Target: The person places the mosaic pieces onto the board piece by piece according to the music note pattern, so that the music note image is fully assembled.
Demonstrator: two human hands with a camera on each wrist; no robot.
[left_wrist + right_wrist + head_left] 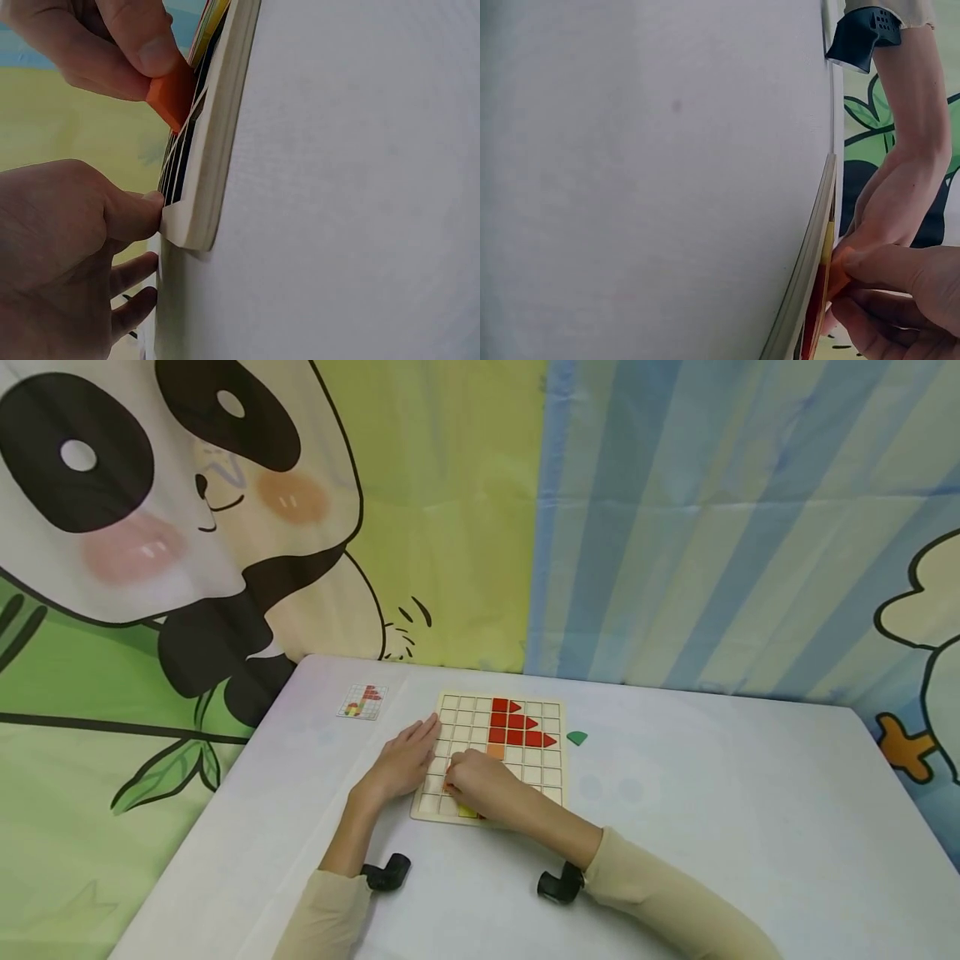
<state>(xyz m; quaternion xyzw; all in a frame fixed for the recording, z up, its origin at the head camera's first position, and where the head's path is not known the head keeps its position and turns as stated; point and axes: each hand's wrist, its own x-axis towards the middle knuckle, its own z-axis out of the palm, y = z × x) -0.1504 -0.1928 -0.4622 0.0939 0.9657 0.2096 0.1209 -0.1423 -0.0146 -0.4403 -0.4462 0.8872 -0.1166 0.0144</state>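
A wooden grid board lies on the table. My right hand pinches an orange block between thumb and fingers, its lower edge at the grid in the left wrist view. Along the board's left edge rests my left hand, fingers extended and thumb touching the rim. Three rows of red pieces, each ending in a point, fill cells in the upper part. Below them sits an orange square. A yellow piece shows near the front edge; my right hand hides the cells around it.
A green fan-shaped piece lies on the table just right of the board. Behind my left hand is a small pattern card with a coloured grid picture. A printed panda curtain hangs behind the table.
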